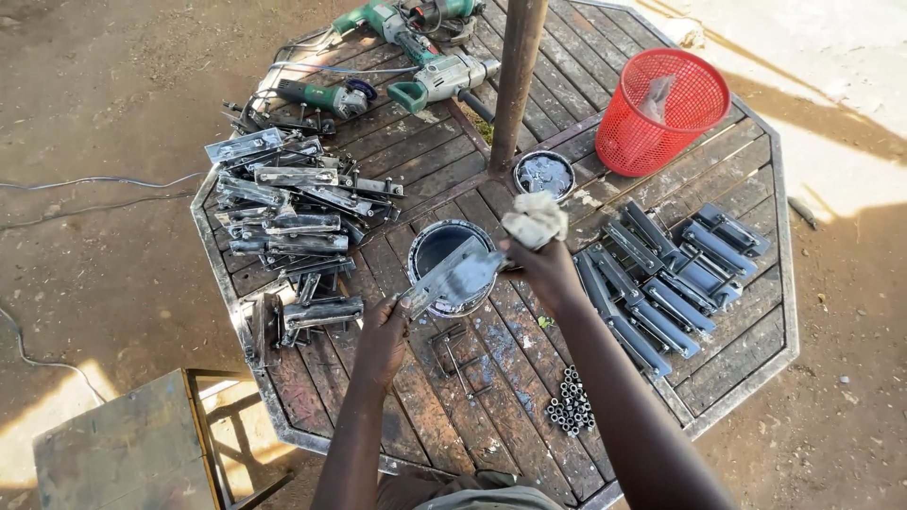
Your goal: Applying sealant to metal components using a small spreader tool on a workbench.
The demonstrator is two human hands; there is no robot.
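Observation:
My left hand (382,337) grips one end of a flat grey metal latch piece (452,280), holding it slanted over an open round tin of dark paint (436,243). My right hand (541,267) clutches a wadded pale rag (534,218) that touches the upper end of the piece. Both hands are near the middle of an octagonal wooden slat table (529,378).
A heap of bare metal latch pieces (283,222) lies left. Blue-grey painted ones (671,274) lie in rows at right. A tin lid (544,174), red mesh basket (658,110), pole (517,76), angle grinders (416,57), small metal bushings (569,404), bent wire brackets (456,354) and a stool (142,444) are around.

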